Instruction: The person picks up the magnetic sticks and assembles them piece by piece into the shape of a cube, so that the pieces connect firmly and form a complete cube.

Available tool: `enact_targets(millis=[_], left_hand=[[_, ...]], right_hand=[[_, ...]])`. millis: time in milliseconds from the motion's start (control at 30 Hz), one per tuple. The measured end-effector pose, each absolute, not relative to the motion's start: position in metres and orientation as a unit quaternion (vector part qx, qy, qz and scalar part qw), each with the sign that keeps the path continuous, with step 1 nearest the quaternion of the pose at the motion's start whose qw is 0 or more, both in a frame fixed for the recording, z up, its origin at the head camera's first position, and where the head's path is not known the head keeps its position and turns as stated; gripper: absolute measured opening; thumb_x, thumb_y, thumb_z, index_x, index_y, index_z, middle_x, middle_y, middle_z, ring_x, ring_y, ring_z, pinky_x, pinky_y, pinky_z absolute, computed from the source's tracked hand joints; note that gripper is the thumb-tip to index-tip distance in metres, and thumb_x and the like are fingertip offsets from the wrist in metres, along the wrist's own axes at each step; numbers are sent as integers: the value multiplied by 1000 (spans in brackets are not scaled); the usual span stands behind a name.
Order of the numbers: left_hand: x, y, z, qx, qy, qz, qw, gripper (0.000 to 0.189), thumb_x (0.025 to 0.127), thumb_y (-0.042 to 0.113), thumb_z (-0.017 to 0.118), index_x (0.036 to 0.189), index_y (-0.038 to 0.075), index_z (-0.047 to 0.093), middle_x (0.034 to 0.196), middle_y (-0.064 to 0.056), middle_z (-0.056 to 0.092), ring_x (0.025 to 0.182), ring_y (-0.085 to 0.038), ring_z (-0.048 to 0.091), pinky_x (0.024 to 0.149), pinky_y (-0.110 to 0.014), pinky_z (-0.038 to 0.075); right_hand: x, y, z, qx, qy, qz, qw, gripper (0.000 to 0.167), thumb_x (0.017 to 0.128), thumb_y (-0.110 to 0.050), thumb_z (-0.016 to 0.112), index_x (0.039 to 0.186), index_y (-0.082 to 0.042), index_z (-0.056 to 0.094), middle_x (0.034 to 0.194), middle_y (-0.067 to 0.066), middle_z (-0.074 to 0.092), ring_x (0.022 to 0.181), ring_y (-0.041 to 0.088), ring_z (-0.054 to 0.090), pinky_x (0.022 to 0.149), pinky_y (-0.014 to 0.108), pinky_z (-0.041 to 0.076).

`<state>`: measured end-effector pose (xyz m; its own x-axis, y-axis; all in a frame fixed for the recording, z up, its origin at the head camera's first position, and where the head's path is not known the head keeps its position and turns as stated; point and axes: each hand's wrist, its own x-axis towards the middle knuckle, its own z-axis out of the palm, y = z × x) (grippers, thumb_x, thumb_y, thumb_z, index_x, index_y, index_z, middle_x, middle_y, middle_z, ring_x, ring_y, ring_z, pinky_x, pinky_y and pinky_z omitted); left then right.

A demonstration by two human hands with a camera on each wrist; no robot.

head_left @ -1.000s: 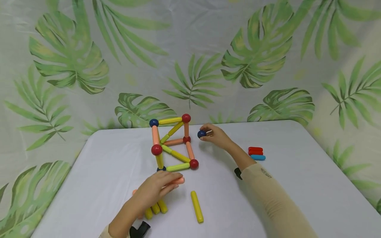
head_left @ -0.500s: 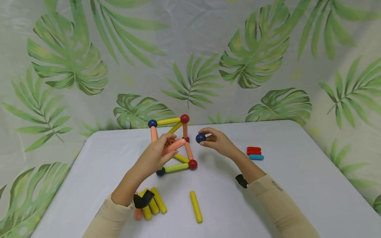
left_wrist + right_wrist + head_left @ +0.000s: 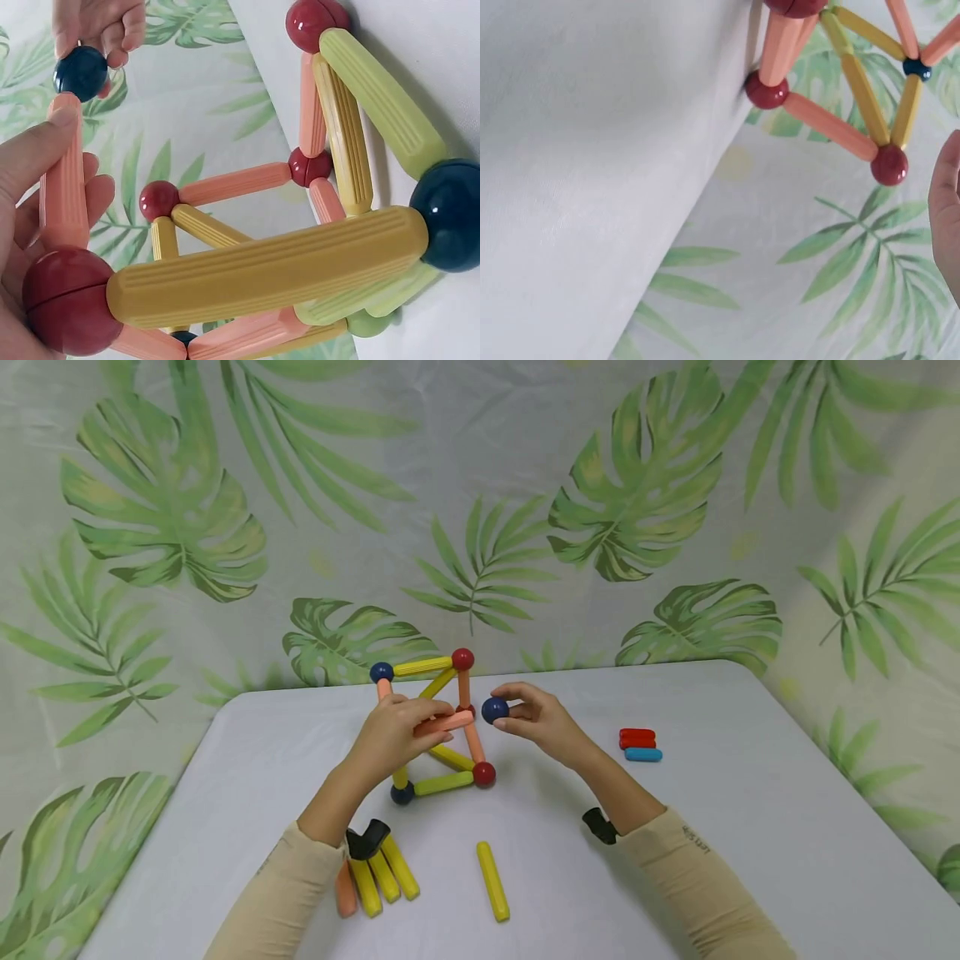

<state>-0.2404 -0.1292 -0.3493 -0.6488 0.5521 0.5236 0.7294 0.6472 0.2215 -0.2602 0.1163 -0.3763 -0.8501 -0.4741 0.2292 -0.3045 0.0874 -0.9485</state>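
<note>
Between thumb and fingers, my left hand (image 3: 386,735) holds a salmon building stick (image 3: 444,724) level over the magnetic stick-and-ball frame (image 3: 444,783). In the left wrist view the stick's near end meets a red ball (image 3: 71,301) of the frame. Its far end overlaps a blue ball (image 3: 80,73) there. My right hand (image 3: 546,725) pinches that blue ball by its sides, just right of the stick's tip. The frame has red and blue balls joined by salmon, yellow and lime sticks. My left hand hides part of it. Only an edge of my right hand shows in the right wrist view.
Several yellow sticks (image 3: 366,887) and a salmon stick (image 3: 345,892) lie under my left wrist. Another yellow stick (image 3: 492,881) lies nearer the middle. Short red sticks (image 3: 637,739) and a blue one (image 3: 643,755) lie at the right. A leaf-print cloth (image 3: 480,527) hangs behind the table.
My left hand has risen from the table's front with the salmon stick to the frame's upper part. My right hand has moved the blue ball slightly left, closer to the stick's end.
</note>
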Motion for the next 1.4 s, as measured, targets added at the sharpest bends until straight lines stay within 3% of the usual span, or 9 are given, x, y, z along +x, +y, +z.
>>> enact_targets(millis=[167, 467, 600, 733, 833, 967, 1133, 1300, 1400], left_hand=[[-242, -129, -353, -359, -886, -219, 196, 29, 76, 25, 73, 101, 13, 67, 87, 4, 65, 64, -10, 51, 59, -25, 43], [-241, -129, -354, -342, -907, -201, 143, 31, 79, 29, 69, 106, 15, 65, 85, 3, 64, 62, -9, 49, 56, -24, 42], [-240, -129, -354, -341, -909, -191, 146, 31, 80, 28, 68, 108, 16, 65, 88, 2, 65, 61, -10, 49, 56, -25, 42], [-240, -129, -354, -342, -907, -198, 146, 32, 80, 27, 69, 109, 16, 64, 85, 1, 65, 58, -9, 47, 53, -24, 41], [-240, -130, -354, -341, -907, -206, 140, 33, 80, 25, 69, 112, 17, 63, 84, 0, 64, 57, -9, 47, 52, -23, 41], [-239, -131, -353, -343, -905, -215, 130, 33, 81, 22, 67, 113, 19, 63, 87, 1, 64, 58, -10, 46, 53, -23, 41], [-239, -131, -352, -346, -903, -224, 122, 32, 81, 21, 66, 113, 20, 63, 88, 2, 64, 58, -10, 46, 54, -24, 41], [-239, -132, -353, -345, -903, -228, 118, 31, 82, 21, 65, 112, 19, 64, 89, 2, 64, 59, -10, 46, 55, -24, 41], [-239, -132, -353, -344, -901, -233, 122, 31, 81, 21, 66, 112, 18, 64, 90, 2, 64, 60, -10, 47, 55, -24, 41]], right_hand=[[-258, 111, -378, -276, 720, -631, 81, 42, 85, -11, 62, 122, 0, 46, 118, 13, 47, 95, 27, 57, 83, 33, 46], [-253, 109, -380, -265, 724, -630, 94, 44, 85, -7, 62, 125, -2, 43, 122, 14, 45, 98, 27, 56, 83, 33, 46], [-242, 112, -378, -234, 755, -605, 90, 50, 85, -11, 63, 127, -4, 38, 123, 15, 41, 100, 27, 54, 82, 33, 47], [-223, 115, -394, -210, 824, -519, 89, 44, 84, -20, 65, 119, -4, 42, 108, 13, 50, 87, 21, 55, 75, 29, 49], [-202, 111, -407, -214, 865, -432, 141, 43, 83, -24, 66, 115, -4, 45, 93, 6, 54, 73, 16, 55, 64, 26, 48], [-177, 102, -420, -236, 891, -326, 211, 55, 78, -35, 69, 120, -9, 43, 77, -3, 52, 60, 11, 49, 54, 23, 42], [-159, 91, -426, -256, 909, -235, 229, 64, 74, -43, 70, 126, -18, 43, 65, -5, 45, 55, 8, 42, 50, 22, 34], [-154, 90, -424, -254, 900, -237, 264, 44, 75, -26, 71, 113, -19, 50, 63, -5, 47, 53, 9, 44, 49, 21, 36], [-159, 93, -421, -252, 884, -279, 278, 42, 74, -16, 70, 111, -20, 50, 67, -5, 51, 56, 9, 48, 51, 21, 42]])
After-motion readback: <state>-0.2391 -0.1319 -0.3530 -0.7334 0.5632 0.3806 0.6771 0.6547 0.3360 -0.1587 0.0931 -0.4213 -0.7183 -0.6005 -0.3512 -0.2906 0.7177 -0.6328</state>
